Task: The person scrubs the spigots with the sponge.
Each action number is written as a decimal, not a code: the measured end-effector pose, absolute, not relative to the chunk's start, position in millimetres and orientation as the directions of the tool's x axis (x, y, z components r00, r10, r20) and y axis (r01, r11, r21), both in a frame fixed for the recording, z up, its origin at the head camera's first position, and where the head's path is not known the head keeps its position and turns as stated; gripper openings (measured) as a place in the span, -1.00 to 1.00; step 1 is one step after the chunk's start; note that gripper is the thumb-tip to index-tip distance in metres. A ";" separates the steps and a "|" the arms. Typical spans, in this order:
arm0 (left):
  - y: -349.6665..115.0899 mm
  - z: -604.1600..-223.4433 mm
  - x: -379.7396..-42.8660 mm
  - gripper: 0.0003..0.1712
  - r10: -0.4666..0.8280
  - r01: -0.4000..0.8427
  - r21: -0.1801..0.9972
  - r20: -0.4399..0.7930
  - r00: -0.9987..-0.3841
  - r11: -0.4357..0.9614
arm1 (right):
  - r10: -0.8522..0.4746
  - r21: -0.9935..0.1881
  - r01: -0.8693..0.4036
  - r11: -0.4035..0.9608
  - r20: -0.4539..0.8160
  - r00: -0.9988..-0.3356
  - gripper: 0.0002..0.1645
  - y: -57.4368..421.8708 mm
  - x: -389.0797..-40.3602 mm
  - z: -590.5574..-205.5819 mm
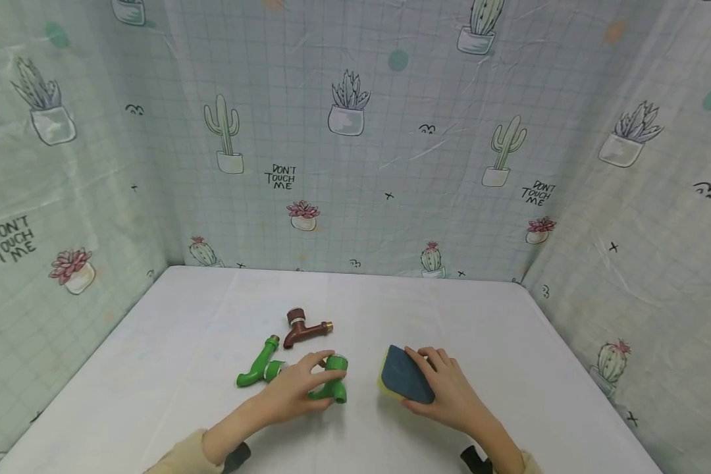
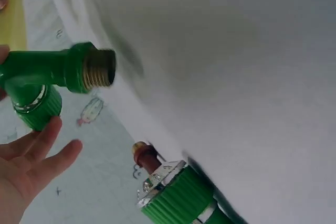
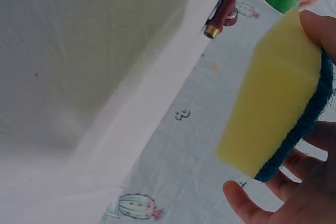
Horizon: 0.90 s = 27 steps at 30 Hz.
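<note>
My left hand grips a green tap by its body, a little above the white table. In the left wrist view, the tap's threaded brass end points away from the fingers, and its ribbed green knob hangs beside the fingertips. My right hand holds a sponge between thumb and fingers. Its dark blue scouring side faces up in the head view, while the right wrist view shows the yellow foam. The two hands are apart, tap and sponge facing each other.
Left of the held tap, a second green tap lies on the white table. Behind it lies a brown tap with a brass end. Cactus-printed cloth walls the table at the back and both sides.
</note>
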<state>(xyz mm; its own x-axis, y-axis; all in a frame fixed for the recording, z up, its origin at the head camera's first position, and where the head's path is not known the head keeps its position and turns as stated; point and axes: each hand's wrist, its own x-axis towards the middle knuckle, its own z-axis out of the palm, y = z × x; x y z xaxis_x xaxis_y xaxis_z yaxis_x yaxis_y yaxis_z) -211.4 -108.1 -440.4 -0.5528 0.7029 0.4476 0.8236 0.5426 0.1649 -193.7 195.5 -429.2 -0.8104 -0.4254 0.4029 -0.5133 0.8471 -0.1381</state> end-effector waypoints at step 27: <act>-73.1 -415.7 -219.0 -0.33 0.360 -0.131 0.950 -0.022 -0.933 -0.282 | -0.510 -0.046 -0.681 0.731 0.627 -0.589 -0.17 161.4 -185.0 -407.1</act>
<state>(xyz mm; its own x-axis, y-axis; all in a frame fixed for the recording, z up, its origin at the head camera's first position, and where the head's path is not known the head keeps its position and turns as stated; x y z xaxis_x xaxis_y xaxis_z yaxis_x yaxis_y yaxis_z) -219.0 -73.1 -415.7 -0.9325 0.3604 -0.0220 -0.1315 -0.2824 0.9502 -185.0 161.4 -407.1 -0.5888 -0.5097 0.6274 -0.6811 0.7307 -0.0455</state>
